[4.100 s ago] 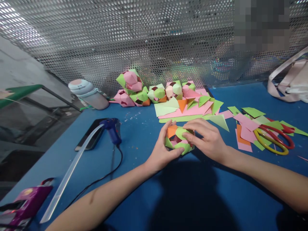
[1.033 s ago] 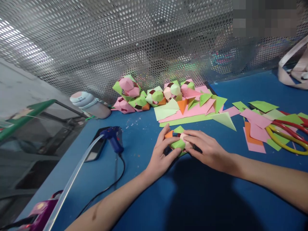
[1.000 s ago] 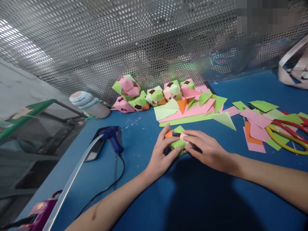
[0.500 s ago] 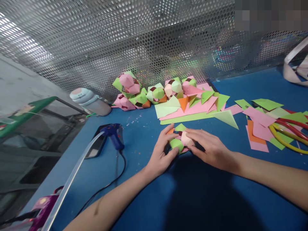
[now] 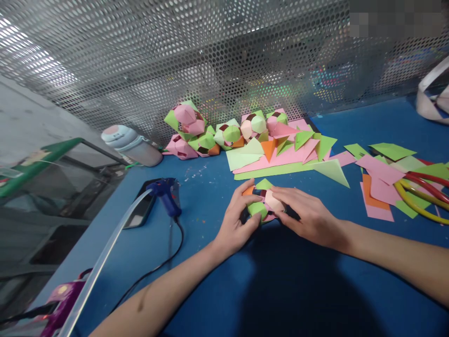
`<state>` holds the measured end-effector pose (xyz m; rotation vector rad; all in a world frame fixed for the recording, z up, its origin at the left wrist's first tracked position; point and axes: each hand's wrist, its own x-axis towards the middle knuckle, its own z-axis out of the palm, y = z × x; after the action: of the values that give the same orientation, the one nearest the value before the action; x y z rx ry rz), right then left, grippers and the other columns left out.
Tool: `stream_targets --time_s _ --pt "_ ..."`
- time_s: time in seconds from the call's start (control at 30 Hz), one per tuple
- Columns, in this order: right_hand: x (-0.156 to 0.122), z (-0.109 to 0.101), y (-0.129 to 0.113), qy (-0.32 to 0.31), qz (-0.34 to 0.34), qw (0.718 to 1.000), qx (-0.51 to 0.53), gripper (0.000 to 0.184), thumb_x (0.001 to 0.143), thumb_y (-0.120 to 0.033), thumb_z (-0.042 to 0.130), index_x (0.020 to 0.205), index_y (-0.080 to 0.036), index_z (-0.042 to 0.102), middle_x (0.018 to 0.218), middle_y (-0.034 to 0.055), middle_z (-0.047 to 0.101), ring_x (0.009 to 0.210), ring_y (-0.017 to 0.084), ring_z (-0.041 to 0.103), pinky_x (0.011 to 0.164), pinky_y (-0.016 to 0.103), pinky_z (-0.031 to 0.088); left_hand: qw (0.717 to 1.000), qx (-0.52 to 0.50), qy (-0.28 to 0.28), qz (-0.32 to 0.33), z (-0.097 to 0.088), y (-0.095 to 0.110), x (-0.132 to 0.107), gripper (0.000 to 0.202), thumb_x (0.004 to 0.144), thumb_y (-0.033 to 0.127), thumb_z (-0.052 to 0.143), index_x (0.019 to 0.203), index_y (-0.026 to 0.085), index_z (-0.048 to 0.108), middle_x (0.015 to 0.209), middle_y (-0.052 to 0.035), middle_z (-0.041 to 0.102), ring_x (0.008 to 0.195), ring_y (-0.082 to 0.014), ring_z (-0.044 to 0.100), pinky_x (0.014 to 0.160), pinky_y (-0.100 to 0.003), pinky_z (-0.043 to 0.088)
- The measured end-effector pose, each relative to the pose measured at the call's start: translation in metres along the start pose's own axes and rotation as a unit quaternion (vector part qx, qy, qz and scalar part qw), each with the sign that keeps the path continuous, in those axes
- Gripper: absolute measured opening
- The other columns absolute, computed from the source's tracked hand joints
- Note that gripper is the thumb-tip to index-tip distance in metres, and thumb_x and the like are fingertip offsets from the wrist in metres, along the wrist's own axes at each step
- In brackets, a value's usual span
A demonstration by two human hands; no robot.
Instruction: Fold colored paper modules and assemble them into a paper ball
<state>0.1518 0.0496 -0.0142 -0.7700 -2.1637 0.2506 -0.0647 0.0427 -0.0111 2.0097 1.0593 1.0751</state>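
Observation:
Between my hands, low over the blue table, is a folded paper ball [image 5: 257,208] of green, pink and orange pieces with dark gaps between them. My left hand [image 5: 235,217] grips its left side, the thumb at the front and the fingers at the back. On the right side my right hand [image 5: 304,211] pinches a pale pink section, thumb below and fingers above. Parts of the ball are hidden behind the fingers. Beyond it lie paper sheets and folded pieces [image 5: 277,159] in pink, green and orange, and several similar paper balls [image 5: 204,142] are grouped at the back.
A blue glue gun [image 5: 166,199] with a clear glue stick and black cord rests left, beside a phone [image 5: 140,210]. A bottle [image 5: 131,146] stands against the perforated metal panel [image 5: 224,61]. Loose paper [image 5: 382,175] and red- and yellow-handled scissors [image 5: 409,199] lie right.
The view has shifted very slightly. Both hands keep the same hold on the paper ball, which stays in place.

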Motion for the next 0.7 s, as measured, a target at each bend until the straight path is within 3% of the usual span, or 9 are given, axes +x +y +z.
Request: stream_targets --time_s 0.7 --pt "-0.0002 0.0017 0.0014 0.019 -0.011 1.0 -0.002 0.041 0.088 -0.014 0.051 0.129 -0.012 0.049 0.127 0.0145 0.06 0.121 0.023 0.055 0.103 0.039 0.047 1.0 -0.008 -0.001 0.005 -0.0023 -0.0007 -0.0002 0.024 0.084 0.02 0.056 0.108 0.022 0.059 0.145 -0.0111 0.036 0.135 -0.0313 0.036 0.108 -0.054 0.03"
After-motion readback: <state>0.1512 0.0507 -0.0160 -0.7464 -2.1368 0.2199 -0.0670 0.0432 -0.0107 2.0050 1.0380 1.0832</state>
